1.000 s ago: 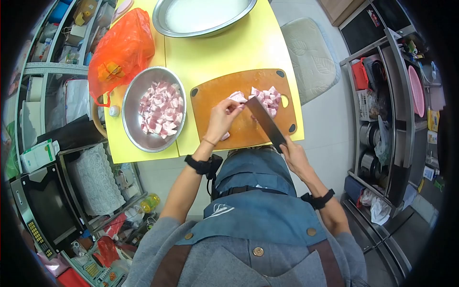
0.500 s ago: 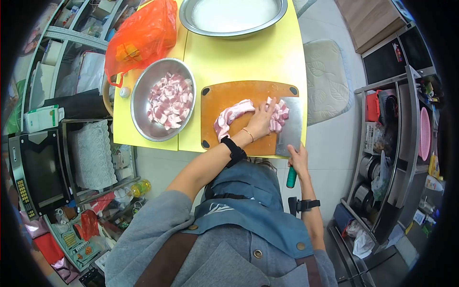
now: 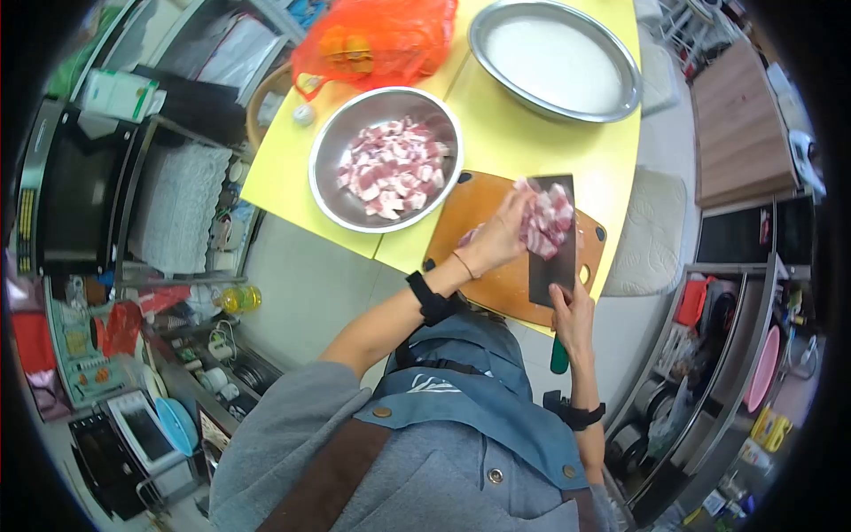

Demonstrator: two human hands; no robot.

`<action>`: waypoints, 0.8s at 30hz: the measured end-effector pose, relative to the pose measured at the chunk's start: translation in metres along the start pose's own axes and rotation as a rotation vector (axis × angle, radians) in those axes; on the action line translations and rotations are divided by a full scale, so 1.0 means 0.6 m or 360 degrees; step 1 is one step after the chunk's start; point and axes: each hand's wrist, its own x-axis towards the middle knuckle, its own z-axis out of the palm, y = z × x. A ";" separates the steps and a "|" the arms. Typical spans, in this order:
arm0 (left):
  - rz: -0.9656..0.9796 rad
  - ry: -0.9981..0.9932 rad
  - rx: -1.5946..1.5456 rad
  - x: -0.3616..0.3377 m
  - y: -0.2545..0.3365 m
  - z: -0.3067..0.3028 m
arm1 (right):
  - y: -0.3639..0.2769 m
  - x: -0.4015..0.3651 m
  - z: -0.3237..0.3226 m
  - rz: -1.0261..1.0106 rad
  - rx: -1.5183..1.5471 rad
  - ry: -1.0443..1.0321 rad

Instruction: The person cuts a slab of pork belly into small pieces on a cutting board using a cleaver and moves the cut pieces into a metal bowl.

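My right hand (image 3: 572, 315) grips the green handle of a wide cleaver (image 3: 554, 275), its blade lying flat beneath a heap of cut pork pieces (image 3: 546, 222). Against the left side of that heap, my left hand (image 3: 501, 232) presses with its fingers together. Both hands are over the brown cutting board (image 3: 487, 288). A bit of the uncut pork strip (image 3: 470, 235) shows beside my left hand, which hides the rest. Left of the board, a steel bowl (image 3: 324, 168) holds many pork pieces (image 3: 394, 168).
An oval basin (image 3: 634, 89) with whitish contents stands at the yellow table's (image 3: 284, 177) far right. Behind the bowl lies a red plastic bag (image 3: 381, 40), with a small white object (image 3: 303, 114) near it. A cushioned seat (image 3: 651, 235) is right of the table.
The cleaver has gone from beside the cut pieces to beneath them, and the pieces now rest on its blade. The view has turned and shifted, bringing the bowl closer to my hands.
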 end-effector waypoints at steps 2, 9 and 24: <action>-0.0127 0.0091 0.0118 0.001 0.004 -0.082 | -0.053 0.028 0.033 -0.0288 -0.0042 -0.0070; -0.0802 0.0340 0.0882 -0.068 -0.120 -0.287 | -0.129 0.150 0.165 -0.0788 -0.0540 -0.0133; -0.0663 -0.0525 0.0867 -0.119 -0.086 -0.003 | 0.068 -0.038 -0.018 0.0423 -0.0200 0.0424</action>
